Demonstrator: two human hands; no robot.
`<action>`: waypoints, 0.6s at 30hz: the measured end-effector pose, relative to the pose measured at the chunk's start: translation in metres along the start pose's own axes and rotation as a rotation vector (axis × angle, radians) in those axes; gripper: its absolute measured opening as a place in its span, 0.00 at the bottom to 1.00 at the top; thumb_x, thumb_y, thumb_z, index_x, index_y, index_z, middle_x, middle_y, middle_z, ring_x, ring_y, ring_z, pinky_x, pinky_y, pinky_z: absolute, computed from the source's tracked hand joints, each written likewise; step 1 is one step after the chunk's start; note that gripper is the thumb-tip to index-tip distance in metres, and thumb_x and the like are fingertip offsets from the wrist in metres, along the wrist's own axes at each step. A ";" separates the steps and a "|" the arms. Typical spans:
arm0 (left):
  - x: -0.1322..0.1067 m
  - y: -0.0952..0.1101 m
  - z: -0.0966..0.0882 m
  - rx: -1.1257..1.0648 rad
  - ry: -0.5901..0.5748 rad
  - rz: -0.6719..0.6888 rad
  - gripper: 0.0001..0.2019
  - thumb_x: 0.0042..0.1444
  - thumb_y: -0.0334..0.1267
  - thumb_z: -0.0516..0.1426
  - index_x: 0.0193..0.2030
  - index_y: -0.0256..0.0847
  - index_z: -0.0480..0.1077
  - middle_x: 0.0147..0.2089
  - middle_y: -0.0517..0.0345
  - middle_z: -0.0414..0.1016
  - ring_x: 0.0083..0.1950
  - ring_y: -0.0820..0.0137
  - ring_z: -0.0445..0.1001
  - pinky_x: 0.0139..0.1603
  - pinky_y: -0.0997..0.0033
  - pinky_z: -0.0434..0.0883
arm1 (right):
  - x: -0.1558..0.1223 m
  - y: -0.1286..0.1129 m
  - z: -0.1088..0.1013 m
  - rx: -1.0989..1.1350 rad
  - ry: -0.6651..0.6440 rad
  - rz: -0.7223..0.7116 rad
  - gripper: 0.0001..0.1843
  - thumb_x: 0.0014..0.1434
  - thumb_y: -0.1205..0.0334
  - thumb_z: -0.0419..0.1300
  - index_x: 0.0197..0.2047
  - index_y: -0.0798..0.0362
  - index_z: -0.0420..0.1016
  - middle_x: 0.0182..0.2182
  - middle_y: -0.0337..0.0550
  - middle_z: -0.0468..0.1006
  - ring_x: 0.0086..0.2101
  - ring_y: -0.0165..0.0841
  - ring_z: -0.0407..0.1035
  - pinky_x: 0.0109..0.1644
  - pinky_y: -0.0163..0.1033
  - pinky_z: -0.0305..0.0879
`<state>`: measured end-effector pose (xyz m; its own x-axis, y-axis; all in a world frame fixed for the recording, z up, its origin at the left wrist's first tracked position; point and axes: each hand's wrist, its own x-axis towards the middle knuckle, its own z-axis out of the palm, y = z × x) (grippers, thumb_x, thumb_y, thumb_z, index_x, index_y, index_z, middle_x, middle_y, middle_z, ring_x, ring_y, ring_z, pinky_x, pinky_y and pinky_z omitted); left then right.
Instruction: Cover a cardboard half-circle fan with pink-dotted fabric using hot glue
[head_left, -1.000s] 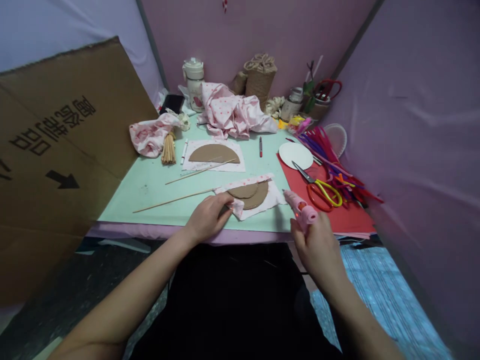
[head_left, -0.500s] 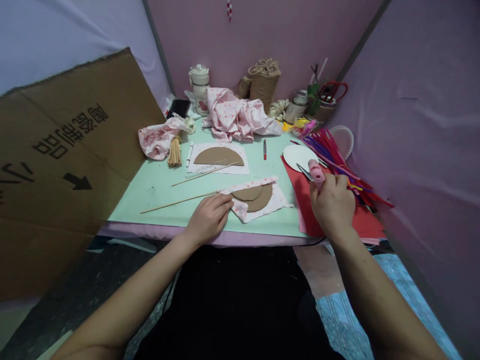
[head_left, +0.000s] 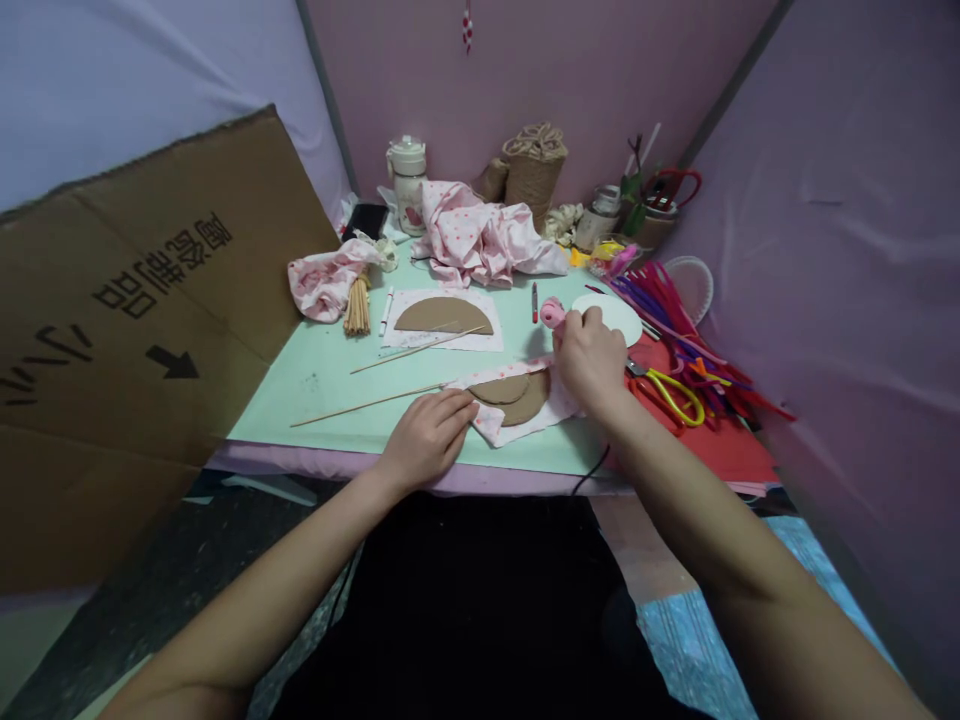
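Observation:
My left hand (head_left: 429,435) lies palm down at the table's front edge, fingers pressed together on the left end of a pink-dotted white cloth (head_left: 487,428). On that cloth rests a rounded brown cardboard piece (head_left: 529,405) with a smaller curved piece over it; the cloth's upper edge and left corner are folded over. My right hand (head_left: 592,362) is closed around a pink glue gun (head_left: 553,313), held just above the cloth's right side. Most of its body is hidden in the fist, and a black cord (head_left: 592,470) trails below.
Behind lies a second cardboard half-disc (head_left: 444,314) on cloth. Thin wooden sticks (head_left: 367,405) lie at left. Scissors (head_left: 679,397) rest on red sheets (head_left: 720,450) at right, beside a white plate (head_left: 619,320). A large cardboard sheet (head_left: 150,330) stands along the left side.
My right hand has moved left with the glue gun, from over the red sheets to the cloth's right side. The scissors have come into view. My left hand stays on the cloth.

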<state>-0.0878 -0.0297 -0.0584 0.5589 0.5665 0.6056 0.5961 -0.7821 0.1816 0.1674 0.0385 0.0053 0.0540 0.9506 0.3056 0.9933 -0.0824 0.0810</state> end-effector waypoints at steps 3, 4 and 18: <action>-0.001 0.004 -0.006 -0.065 0.086 -0.081 0.13 0.64 0.31 0.53 0.52 0.41 0.74 0.52 0.46 0.78 0.56 0.60 0.74 0.57 0.54 0.72 | 0.021 -0.014 -0.004 0.134 -0.096 0.077 0.16 0.67 0.61 0.49 0.51 0.62 0.67 0.50 0.64 0.68 0.41 0.45 0.71 0.41 0.45 0.57; 0.000 0.007 -0.009 -0.092 0.117 -0.131 0.12 0.64 0.31 0.53 0.51 0.41 0.74 0.50 0.47 0.78 0.55 0.61 0.74 0.57 0.55 0.73 | 0.026 -0.019 -0.007 0.216 -0.121 0.093 0.16 0.66 0.61 0.50 0.51 0.62 0.67 0.51 0.65 0.68 0.42 0.46 0.71 0.42 0.46 0.59; 0.032 0.002 -0.051 -0.811 0.094 -0.904 0.13 0.60 0.49 0.54 0.34 0.41 0.62 0.24 0.65 0.66 0.25 0.74 0.66 0.29 0.73 0.65 | -0.005 -0.159 -0.052 1.701 -0.334 -0.035 0.15 0.66 0.49 0.50 0.45 0.51 0.67 0.37 0.40 0.74 0.39 0.32 0.70 0.46 0.38 0.66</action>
<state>-0.0980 -0.0262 0.0009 0.0645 0.9962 0.0585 0.1971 -0.0702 0.9779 0.0035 0.0316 0.0402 -0.1688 0.9790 0.1144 -0.0295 0.1110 -0.9934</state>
